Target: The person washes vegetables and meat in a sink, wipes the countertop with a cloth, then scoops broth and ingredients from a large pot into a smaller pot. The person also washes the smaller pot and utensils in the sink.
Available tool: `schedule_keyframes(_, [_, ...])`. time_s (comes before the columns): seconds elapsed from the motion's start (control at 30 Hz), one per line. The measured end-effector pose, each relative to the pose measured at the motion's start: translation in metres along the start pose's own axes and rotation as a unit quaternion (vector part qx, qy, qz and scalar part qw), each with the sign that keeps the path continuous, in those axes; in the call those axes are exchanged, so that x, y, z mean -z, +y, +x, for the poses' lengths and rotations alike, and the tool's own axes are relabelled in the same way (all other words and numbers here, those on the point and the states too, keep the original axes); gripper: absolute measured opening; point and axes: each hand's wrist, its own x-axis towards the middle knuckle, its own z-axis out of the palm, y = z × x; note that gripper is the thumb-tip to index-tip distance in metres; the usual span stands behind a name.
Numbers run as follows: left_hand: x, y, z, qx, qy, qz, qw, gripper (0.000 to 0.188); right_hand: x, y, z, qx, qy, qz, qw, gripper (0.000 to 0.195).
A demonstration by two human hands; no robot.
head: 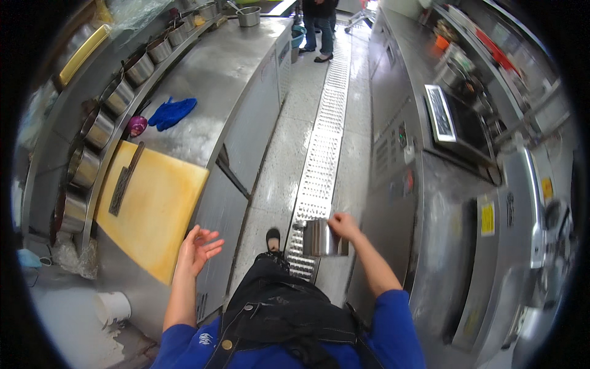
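My right hand (343,225) grips a stainless steel container (318,237) by its side, low over the aisle floor. What the container holds is hidden. My left hand (200,249) hangs in the air with fingers apart and nothing in it, just right of a yellowed cutting board (159,198). A cleaver (122,189) with a dark handle and stained blade lies on that board. Beyond the board, a red onion (137,126) and a blue glove (173,113) rest on the steel counter (216,60).
Several steel pots (139,69) line a shelf along the left wall. A grated floor drain (322,133) runs down the aisle. Far ahead stands a person (318,27) beside a teal bucket (298,36). A digital scale (461,124) sits on the right counter.
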Motion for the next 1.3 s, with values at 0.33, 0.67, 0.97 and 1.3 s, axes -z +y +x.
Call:
schedule_keyframes(0.33, [-0.114,0.105,0.196,-0.024,-0.024,-0.043,0.999,0.026,0.224,-0.099,0.331,0.017,0.206,0.06,0.976,0.035])
schedule_keyframes(0.67, [-0.267,0.17,0.344,-0.052,-0.005,-0.041,0.998,0.024,0.266,-0.072,0.487,0.023,0.16,0.076,0.984,0.035])
schedule_keyframes(0.97, [-0.413,0.197,0.437,-0.085,0.073,-0.059,0.992,0.028,0.412,-0.127,0.668,0.181,0.233,0.036,0.955,0.027])
schedule_keyframes(1.3, [-0.541,0.363,0.548,-0.167,0.073,-0.038,0.983,0.057,0.429,-0.408,0.746,0.685,0.194,0.016,0.702,0.021])
